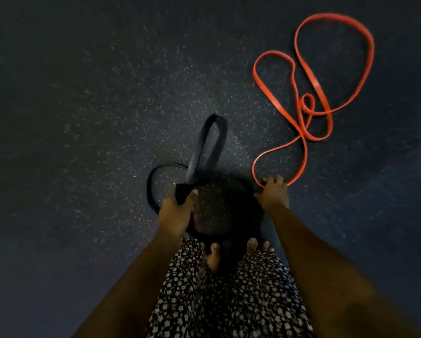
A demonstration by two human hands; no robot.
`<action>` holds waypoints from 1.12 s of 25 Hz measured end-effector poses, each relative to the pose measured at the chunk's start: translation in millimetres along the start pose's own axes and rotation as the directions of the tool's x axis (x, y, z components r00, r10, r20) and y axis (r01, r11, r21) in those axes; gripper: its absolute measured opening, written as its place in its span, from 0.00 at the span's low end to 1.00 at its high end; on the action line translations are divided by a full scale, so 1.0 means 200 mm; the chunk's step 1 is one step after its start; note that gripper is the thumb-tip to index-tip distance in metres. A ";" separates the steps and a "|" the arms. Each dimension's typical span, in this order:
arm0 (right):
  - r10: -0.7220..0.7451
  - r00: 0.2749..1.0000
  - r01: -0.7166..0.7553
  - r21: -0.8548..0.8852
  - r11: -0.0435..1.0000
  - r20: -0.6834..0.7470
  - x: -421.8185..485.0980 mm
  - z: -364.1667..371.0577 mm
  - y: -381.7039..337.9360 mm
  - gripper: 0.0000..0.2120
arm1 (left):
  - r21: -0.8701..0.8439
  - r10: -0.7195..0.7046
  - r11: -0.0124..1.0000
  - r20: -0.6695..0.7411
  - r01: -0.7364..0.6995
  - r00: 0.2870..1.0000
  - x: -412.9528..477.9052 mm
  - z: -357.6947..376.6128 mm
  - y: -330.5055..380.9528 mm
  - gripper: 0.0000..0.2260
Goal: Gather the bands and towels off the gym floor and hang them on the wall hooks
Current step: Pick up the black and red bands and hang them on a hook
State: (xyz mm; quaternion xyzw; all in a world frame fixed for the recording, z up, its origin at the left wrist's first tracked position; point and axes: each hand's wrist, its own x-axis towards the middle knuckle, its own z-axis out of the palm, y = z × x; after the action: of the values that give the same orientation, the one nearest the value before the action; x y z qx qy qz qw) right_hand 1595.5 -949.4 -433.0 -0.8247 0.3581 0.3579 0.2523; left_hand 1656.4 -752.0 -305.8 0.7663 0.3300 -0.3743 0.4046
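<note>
Reaching down from 6 o'clock, both bare arms meet the floor (94,118) just ahead of the person's bare feet (213,257). Dark floor runs out to every edge of the view, widest and most open from 7 round to 12 o'clock.

The left hand (176,208) is clenched around the black band (199,150) near the middle of the view. From that grip one long, flat loop stands up toward 12 o'clock, a thinner loop bulges out toward 9 o'clock, and a third curve hangs back toward the feet.

The right hand (274,195), just toward 3 o'clock of the left, has its fingers curled over the near bend of the red band (317,85), grasping it at floor level. The rest of that band lies sprawled on the floor toward 1 and 2 o'clock in several large open loops that cross one another in a small twist midway along. It takes up most of the floor on that side. The two bands lie close together near the hands, but whether they touch is hidden in shadow.

The floor looks like dark rubber flecked with pale speckles. Both bands are flat, smooth strips, the black one wider. A black garment with small white flowers (229,301) covers the legs at 6 o'clock.
</note>
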 end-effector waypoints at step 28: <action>-0.787 0.585 0.811 0.133 0.570 -0.198 -2.55 -2.26 -0.62 0.03 | -0.515 0.700 0.694 0.315 -0.503 0.641 -2.15 -1.08 0.98 0.13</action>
State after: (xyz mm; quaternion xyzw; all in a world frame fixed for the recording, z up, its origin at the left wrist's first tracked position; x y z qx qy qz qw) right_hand 1628.1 -968.2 258.3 -0.8851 -0.0038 0.1168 0.4505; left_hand 1665.6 -740.8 214.8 0.6171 0.0019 -0.3232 0.7174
